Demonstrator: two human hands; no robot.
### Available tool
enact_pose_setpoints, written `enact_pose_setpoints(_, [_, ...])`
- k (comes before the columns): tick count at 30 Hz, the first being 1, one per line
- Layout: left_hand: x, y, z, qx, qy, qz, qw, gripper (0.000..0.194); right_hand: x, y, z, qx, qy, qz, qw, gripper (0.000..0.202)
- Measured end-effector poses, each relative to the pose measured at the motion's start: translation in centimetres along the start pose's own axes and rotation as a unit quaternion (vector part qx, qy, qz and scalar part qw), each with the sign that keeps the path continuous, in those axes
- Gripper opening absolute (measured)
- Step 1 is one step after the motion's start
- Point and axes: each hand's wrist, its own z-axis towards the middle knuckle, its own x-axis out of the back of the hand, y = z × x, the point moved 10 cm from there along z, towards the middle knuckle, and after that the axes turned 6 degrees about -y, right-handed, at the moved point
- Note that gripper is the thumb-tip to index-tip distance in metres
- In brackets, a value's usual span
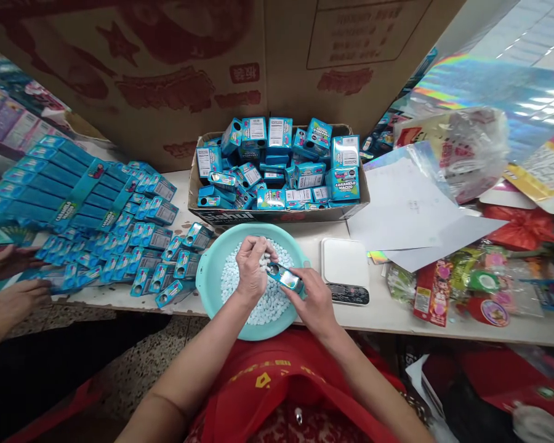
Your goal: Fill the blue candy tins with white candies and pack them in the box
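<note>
Over a turquoise basin [206, 277] of small white candies [277, 304], my right hand [314, 301] grips a small blue candy box [285, 277] by its right end. The box lies tilted, and a round dark hole shows near its left end. My left hand [253, 264] is curled closed at that end, with a few white candies between its fingers. Behind the basin, a cardboard carton [281, 215] holds many similar blue boxes [272, 178], jumbled together. More small blue boxes [184, 264] with round holes stand in rows left of the basin.
Right of the basin sits a white digital scale [345, 264]. Papers [406, 206] and bagged packaging [484, 283] cover the right side. A co-worker's hands [16, 301] touch boxes at far left, near stacked blue packs [60, 178]. A large cardboard box [189, 67] rises behind.
</note>
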Motion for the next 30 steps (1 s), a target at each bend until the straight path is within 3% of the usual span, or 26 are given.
enact_pose_setpoints(10, [-0.2, -0.8, 0.6, 0.015, 0.010, -0.013, 1.000, 0.041, -0.1, 0.2, 0.1, -0.002, 0.007, 0.017, 1.000, 0.025])
enact_pose_setpoints(13, [1.5, -0.9, 0.9, 0.027, 0.028, -0.010, 0.999, 0.043, 0.4, 0.9, -0.1, -0.018, 0.006, 0.043, 0.999, 0.025])
enact_pose_setpoints(16, [4.0, -1.4, 1.2, 0.068, -0.008, 0.170, 0.983, 0.040, 2.3, 2.3, -1.0, -0.056, 0.027, 0.072, 0.995, 0.025])
enact_pose_setpoints(18, [4.9, -1.5, 1.8, 0.080, -0.081, 0.349, 0.930, 0.028, 4.4, 4.1, -2.2, -0.095, 0.063, 0.073, 0.991, 0.028])
enact_pose_setpoints(20, [5.1, -0.4, 3.2, 0.043, -0.120, 0.463, 0.877, 0.019, 6.9, 6.6, -3.9, -0.140, 0.122, 0.060, 0.981, 0.032])
enact_pose_setpoints(23, [4.1, 4.3, 7.2, -0.076, -0.072, 0.567, 0.817, 0.022, 9.8, 10.9, -6.3, -0.203, 0.211, 0.036, 0.955, 0.040])
enact_pose_setpoints(25, [3.0, 7.7, 10.7, -0.144, -0.001, 0.671, 0.727, 0.031, 10.4, 13.7, -7.2, -0.231, 0.247, 0.020, 0.941, 0.044])
enact_pose_setpoints(27, [2.5, 9.3, 14.5, -0.141, 0.043, 0.763, 0.629, 0.044, 10.2, 16.0, -7.4, -0.243, 0.264, 0.007, 0.933, 0.046])
enact_pose_setpoints(28, [2.6, 9.4, 16.4, -0.117, 0.038, 0.795, 0.593, 0.047, 10.0, 16.8, -7.4, -0.244, 0.269, 0.003, 0.932, 0.047])
enact_pose_setpoints(30, [3.1, 9.0, 19.3, -0.066, 0.006, 0.833, 0.549, 0.045, 9.6, 17.7, -7.1, -0.230, 0.266, -0.005, 0.936, 0.046])
